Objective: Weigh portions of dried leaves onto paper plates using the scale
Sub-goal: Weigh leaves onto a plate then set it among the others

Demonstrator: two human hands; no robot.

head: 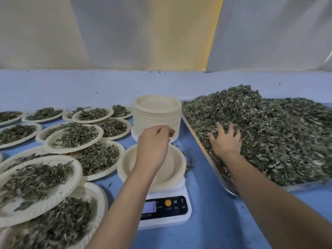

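an empty paper plate [179, 159] is set on the scale [167, 215], so filling comes now. the right hand [225, 141] is spread on the grey-green, crumbly dried leaves [269, 137] heaped in the metal tray [230, 190]; the left hand [154, 150] is curled above the plate, and a pinch cannot be told. next a handful must be scooped and dropped.

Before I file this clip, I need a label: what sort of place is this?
Likely a herb packing bench: a heap of dried leaves, a scale and rows of filled paper plates.
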